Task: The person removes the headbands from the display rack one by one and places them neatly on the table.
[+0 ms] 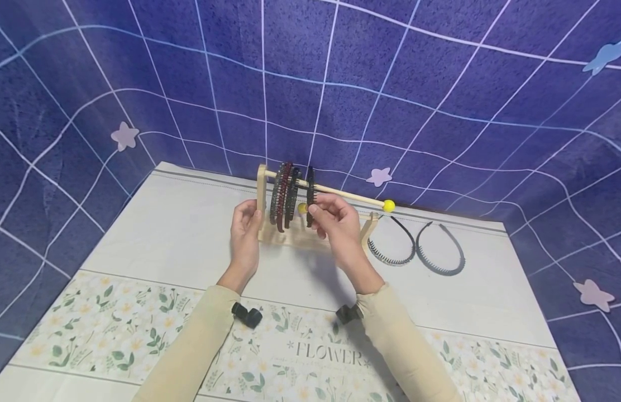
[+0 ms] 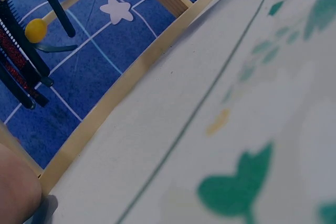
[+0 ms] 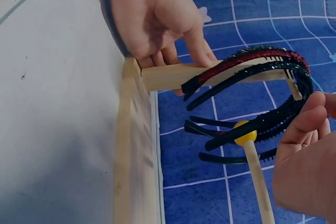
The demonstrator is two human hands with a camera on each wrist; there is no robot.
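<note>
A wooden rack (image 1: 262, 195) stands on the table, its upper rod (image 1: 348, 195) tipped with a yellow ball (image 1: 388, 206). Several toothed headbands hang close together on the rod's left part, a dark red glittery headband (image 1: 281, 220) among black ones. My left hand (image 1: 245, 229) grips the rack's left upright, seen also in the right wrist view. With thumb and fingers my right hand (image 1: 338, 223) pinches a black headband (image 1: 310, 181), which hangs round the rod to the right of the bunch. A second yellow ball (image 1: 302, 208) shows behind, partly hidden.
To the right of the rack, a headband with a glittery band (image 1: 391, 262) and a plain dark headband (image 1: 463, 262) lie on the white, flower-printed tablecloth (image 1: 190, 234). A blue gridded curtain (image 1: 300, 106) with stars rises right behind the table.
</note>
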